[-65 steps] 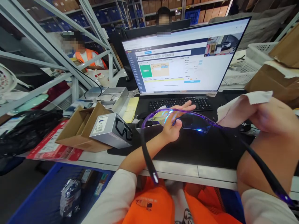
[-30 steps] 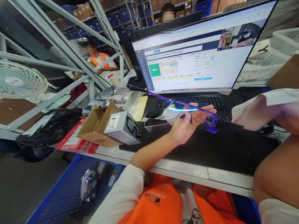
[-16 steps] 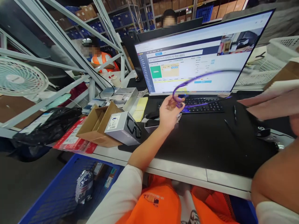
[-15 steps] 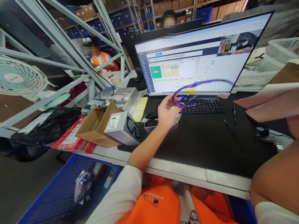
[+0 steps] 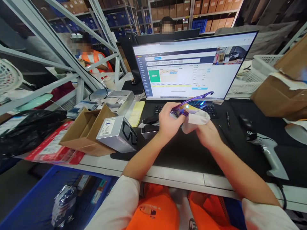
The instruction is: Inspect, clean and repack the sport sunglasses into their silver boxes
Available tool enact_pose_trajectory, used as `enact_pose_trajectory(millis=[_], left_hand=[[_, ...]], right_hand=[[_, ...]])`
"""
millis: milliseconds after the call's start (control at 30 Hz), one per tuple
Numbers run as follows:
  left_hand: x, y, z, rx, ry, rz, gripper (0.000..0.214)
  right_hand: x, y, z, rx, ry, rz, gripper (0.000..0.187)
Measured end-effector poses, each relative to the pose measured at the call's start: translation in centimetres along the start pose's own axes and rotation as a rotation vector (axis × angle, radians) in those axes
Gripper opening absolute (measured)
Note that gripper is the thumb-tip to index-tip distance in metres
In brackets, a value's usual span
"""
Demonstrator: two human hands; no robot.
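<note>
Purple-framed glasses with a glossy lens [image 5: 191, 100]: raised in front of the monitor's lower edge, tilted, one end rising to the right. Left hand [image 5: 169, 121]: thumb and fingers pinched around the near end of the frame. Right hand [image 5: 208, 134]: gripping a thin off-white cloth with a zigzag edge [image 5: 198, 118], brought up against the glasses; the cloth hides the exact contact and the fingertips.

Handling, my judgement: this looks like wiping. Best to brace the frame close to the rubbed area so that the thin frame does not flex, press lightly, use a clean fold, and keep bare fingertips off the lens. Tilting it to the light should show up smears.

Below and around: black wide keyboard [image 5: 212, 111] just behind the hands, on a flat black desk mat [image 5: 192, 156]. Large lit monitor [image 5: 179, 76] beyond. To the left, a silver-grey carton printed with black eyewear [image 5: 116, 134] beside an open brown cardboard box [image 5: 83, 134]. To the right, well apart from the hands, a grey corded handheld scanner [image 5: 268, 153].
</note>
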State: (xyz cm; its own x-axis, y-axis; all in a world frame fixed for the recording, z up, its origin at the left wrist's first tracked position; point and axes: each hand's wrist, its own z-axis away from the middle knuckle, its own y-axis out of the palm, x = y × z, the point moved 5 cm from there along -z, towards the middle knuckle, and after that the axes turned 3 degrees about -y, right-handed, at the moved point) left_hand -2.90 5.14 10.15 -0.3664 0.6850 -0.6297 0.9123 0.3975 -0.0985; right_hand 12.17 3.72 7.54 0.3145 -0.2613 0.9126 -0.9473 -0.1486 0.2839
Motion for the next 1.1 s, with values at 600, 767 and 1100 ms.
enact_pose_trajectory(millis=[600,767,1100], left_hand=[[-1.1,1.7,1.4,0.101,0.048,0.014,0.034],[-1.1,2.2,1.8,0.158,0.019,-0.054,0.038],[-1.2,2.5,1.7,0.134,0.084,-0.106,0.031]], right_hand=[[-1.0,0.2,0.3,-0.277,-0.117,-0.125,0.026],[0.9,-1.6,-0.5,-0.354,-0.213,-0.206,0.027],[-0.7,-1.0,-0.9,-0.274,-0.205,-0.123,0.025]])
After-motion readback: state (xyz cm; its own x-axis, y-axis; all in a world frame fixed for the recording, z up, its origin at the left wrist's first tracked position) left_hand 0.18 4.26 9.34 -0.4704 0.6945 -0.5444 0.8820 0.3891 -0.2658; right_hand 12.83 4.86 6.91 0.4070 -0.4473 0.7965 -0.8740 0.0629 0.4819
